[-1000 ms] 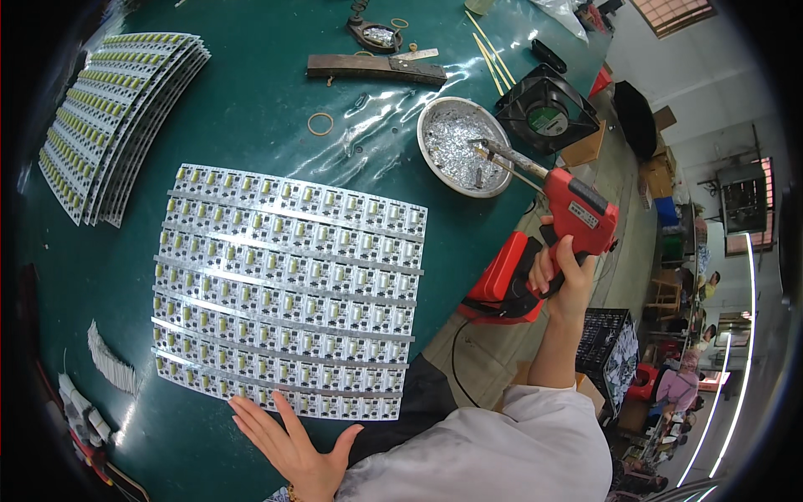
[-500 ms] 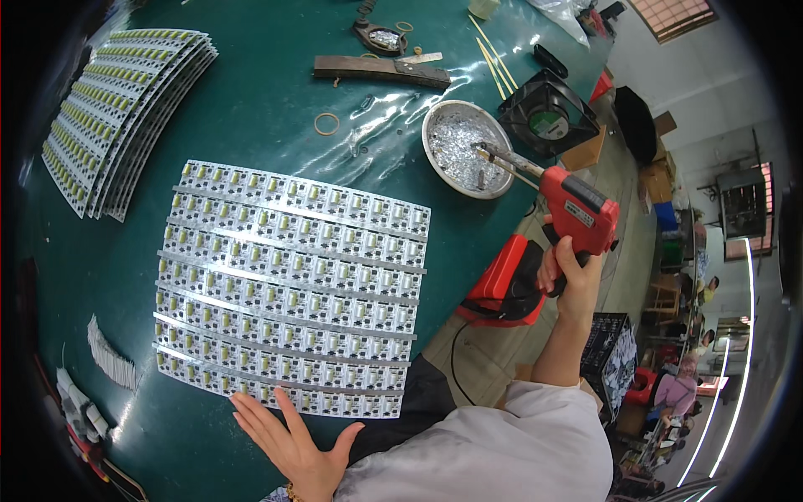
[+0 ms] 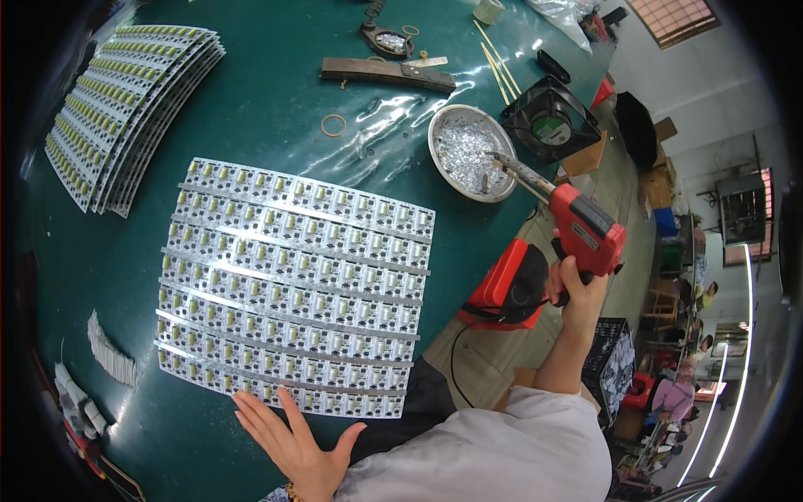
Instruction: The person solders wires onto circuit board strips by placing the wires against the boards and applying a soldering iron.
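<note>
Black fan (image 3: 552, 122), rubber band (image 3: 333, 136), sticks (image 3: 497, 57) — thin; carton (image 3: 589, 156)

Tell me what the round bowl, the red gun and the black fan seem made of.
Bowl: probably metal, somewhat glossy, judging by its thin pale rim.
Gun: likely plastic, smooth, from its moulded red-and-black shell.
Fan: matte-looking frame, plastic or painted metal; its even black colour leaves that open.

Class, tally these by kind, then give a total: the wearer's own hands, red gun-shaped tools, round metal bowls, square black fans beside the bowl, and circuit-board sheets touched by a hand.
Own hands: 2 (left hand, right hand)
Red gun-shaped tool: 1
Round metal bowl: 1
Square black fan: 1
Circuit-board sheet touched by a hand: 1
Total: 6
</note>
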Motion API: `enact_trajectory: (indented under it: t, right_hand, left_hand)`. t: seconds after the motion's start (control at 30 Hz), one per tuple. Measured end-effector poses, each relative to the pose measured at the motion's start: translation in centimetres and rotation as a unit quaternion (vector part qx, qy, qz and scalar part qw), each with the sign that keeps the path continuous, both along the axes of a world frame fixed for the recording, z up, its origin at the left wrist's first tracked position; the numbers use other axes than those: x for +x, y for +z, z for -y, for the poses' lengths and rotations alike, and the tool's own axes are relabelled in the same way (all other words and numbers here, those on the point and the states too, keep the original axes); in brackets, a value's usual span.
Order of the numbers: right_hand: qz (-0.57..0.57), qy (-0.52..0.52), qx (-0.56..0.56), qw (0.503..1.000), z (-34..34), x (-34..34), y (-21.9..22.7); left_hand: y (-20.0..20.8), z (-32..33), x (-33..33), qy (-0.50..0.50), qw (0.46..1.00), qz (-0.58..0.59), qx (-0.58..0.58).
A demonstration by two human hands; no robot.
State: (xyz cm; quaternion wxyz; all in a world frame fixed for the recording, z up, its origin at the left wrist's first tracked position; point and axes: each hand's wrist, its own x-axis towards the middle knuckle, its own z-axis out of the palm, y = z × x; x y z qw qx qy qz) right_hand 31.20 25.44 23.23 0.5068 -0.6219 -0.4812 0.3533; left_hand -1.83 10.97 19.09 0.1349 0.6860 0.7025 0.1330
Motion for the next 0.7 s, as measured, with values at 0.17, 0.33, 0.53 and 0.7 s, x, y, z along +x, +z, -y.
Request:
enact_trajectory:
  t: [0.17, 0.33, 0.53, 0.7]
  right_hand:
    - [0.048, -0.008, 0.004, 0.999, -0.1, 0.4, -0.7]
    - [0.178, -0.006, 0.016, 0.984, 0.1, 1.1, -1.6]
    - [0.323, 0.081, 0.099, 0.938, 0.0, 0.6, -0.2]
    - [-0.001, 0.063, 0.023, 0.998, 1.5, 1.1, -0.6]
  left_hand:
    - [0.1, 0.0, 0.0, 0.000, 1.000, -0.001, -0.003]
    - [0.1, 0.0, 0.0, 0.000, 1.000, 0.000, 0.002]
    - [0.0, 0.0, 0.0, -0.001, 1.000, -0.003, 0.001]
    - [-0.1, 0.0, 0.0, 0.000, 1.000, 0.006, 0.004]
